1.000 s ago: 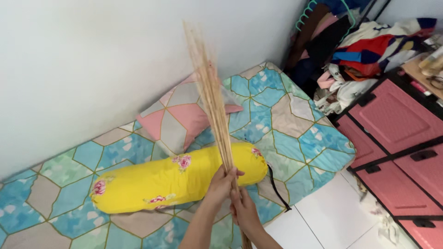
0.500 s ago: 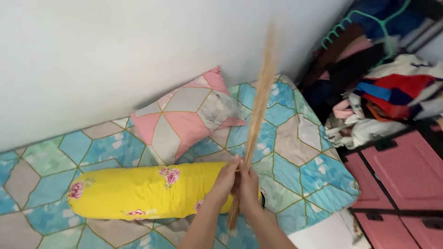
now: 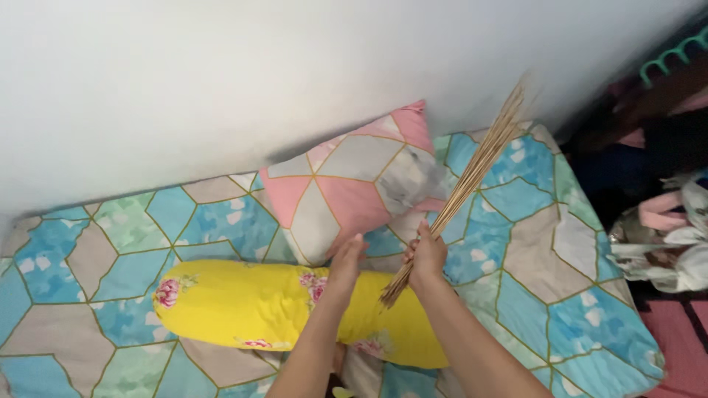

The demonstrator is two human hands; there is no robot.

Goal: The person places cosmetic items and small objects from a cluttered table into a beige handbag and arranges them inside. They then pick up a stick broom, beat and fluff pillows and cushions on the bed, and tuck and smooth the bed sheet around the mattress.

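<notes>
Broom: you are holding a bundle of thin tan sticks (image 3: 472,171) that is slanting up and to the right, its splayed tips blurring against the wall near the bed's far corner and its cut butt end hanging just above the bolster.
Right hand: your right hand (image 3: 426,256) is gripping the bundle near its lower end, fingers clamped tight around the sticks.
Left hand: your left hand (image 3: 346,259) is reaching toward the lower edge of the pillow, fingers straight and close together, holding nothing; you cannot tell whether it is touching the fabric.
Pillow: a square pillow (image 3: 352,181) in pink, grey and white panels is leaning against the wall.
Bolster: a long yellow bolster (image 3: 251,306) with small pink flower prints is lying across the bed under your forearms, just in front of the pillow.
Bed: a sheet (image 3: 133,247) of blue, green and beige geometric panels is covering the mattress, which is sitting against the wall.
Room: a plain white wall (image 3: 221,81) is filling the top, while a dim heap of clothes (image 3: 664,236) is lying beside the bed on the right.
</notes>
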